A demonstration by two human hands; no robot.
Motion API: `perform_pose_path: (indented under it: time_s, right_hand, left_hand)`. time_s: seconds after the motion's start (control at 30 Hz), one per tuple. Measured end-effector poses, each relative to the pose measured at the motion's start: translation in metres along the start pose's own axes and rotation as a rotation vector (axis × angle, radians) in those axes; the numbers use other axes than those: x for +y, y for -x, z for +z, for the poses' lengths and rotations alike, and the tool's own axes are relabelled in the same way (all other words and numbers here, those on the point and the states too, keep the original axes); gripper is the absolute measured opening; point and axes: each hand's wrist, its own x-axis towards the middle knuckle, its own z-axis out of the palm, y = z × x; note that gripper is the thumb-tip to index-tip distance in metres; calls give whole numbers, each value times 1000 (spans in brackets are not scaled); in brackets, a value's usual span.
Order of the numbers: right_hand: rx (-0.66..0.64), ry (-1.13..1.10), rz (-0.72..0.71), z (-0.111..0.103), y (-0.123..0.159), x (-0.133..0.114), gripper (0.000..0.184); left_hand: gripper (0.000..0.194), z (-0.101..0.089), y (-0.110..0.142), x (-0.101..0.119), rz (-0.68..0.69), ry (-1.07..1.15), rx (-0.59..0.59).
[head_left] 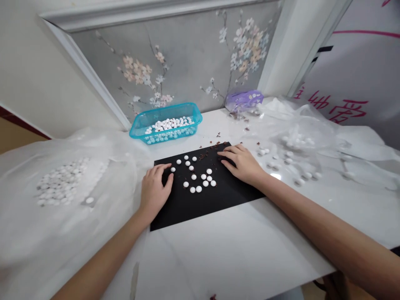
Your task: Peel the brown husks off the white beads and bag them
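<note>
A black sheet point(187, 210) lies flat on the white table. Several round white pebble-like pieces point(193, 177) are set out on it in a loose curve, with a tight cluster on the right. My left hand point(155, 189) rests at the sheet's left edge. Its index finger and thumb are apart, close beside one white piece point(173, 169); whether they touch it I cannot tell. Over the sheet's right side is my right hand point(242, 163), fingers spread and nothing visible in them. Small reddish-brown star-like bits point(204, 155) are scattered near its fingertips.
A blue plastic basket point(165, 110) of white pieces stands against the wall. On the left, a clear plastic bag point(103, 200) holds many more. To the right lie a purple packet point(243, 99), crumpled clear plastic point(300, 114) and loose white pieces point(289, 160).
</note>
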Motion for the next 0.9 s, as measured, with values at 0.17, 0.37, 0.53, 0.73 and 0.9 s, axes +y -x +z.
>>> perform_pose_path:
  time_s: [0.17, 0.37, 0.53, 0.73, 0.9]
  right_hand:
    - [-32, -6, -19, -2, -2, -4, 23]
    - [35, -65, -5, -7, -1, -11, 16]
    - [61, -340, 78, -15, 2, -30, 12]
    - [-338, -867, 337, -37, 2, -50, 19]
    - [-631, -1045, 309, -39, 6, -61, 15]
  left_hand:
    - [19, 1, 1, -1, -11, 59, -48]
    - [13, -2, -1, 1, -34, 150, -58]
    - [11, -7, 13, 19, 56, 314, 82]
    - [17, -10, 37, 51, 416, 387, -199]
    - [29, -6, 35, 50, 421, 339, -285]
